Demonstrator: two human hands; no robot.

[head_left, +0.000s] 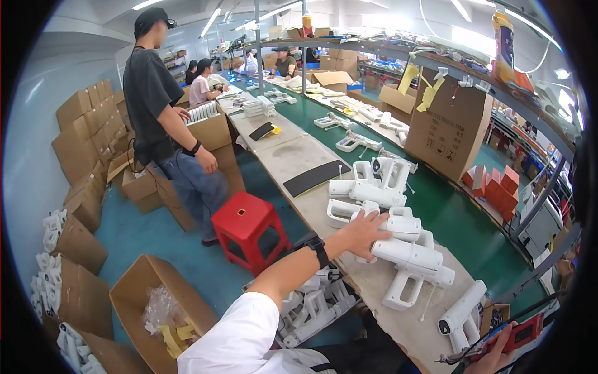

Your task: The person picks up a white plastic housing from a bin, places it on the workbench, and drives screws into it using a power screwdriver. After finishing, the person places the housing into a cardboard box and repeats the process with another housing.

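Note:
My left hand [362, 234], with fingers spread, lies over a white gun-shaped plastic device [402, 225] on the workbench. Close beside its fingertips is another white device [414, 258], lying on its side with its looped handle toward the bench edge. More of these units [377, 184] are bunched just beyond the hand. At the lower right my right hand [496, 353] is closed around a red-and-black handheld tool [523, 333], partly cut off by the picture's dark rim. Left of that tool a single white device [462, 316] rests near the bench end.
Alongside the bench [283, 156] runs a green conveyor belt [317, 134] carrying white units. A black mat [316, 178] lies on the bench. A red stool [244, 218], an open carton [159, 280] and a standing person [159, 93] are to the left. An overhead shelf [398, 47] spans the right.

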